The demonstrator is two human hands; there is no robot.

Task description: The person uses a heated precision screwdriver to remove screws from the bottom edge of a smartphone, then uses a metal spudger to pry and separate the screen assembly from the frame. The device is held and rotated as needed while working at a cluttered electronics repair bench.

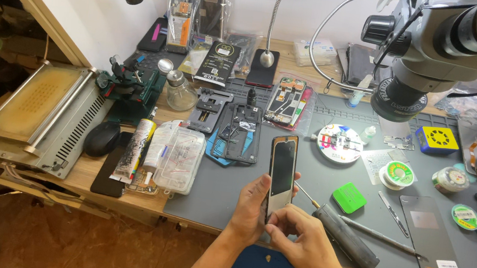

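My left hand [252, 205] holds an upright phone frame [282, 173] with a dark screen and orange edge above the grey work mat [329, 181]. It grips the frame's left side and back. My right hand [301, 242] pinches the lower right corner of the same frame with thumb and fingertips. Both forearms come in from the bottom edge. A black-handled screwdriver [347, 238] lies on the mat just right of my right hand.
A microscope head [437, 43] hangs over the mat's back right. A dismantled phone back [240, 133], a clear parts box [177, 160], a green pad [349, 198], tape rolls [396, 174], a loose screen [431, 236] and a heating plate [41, 113] lie around.
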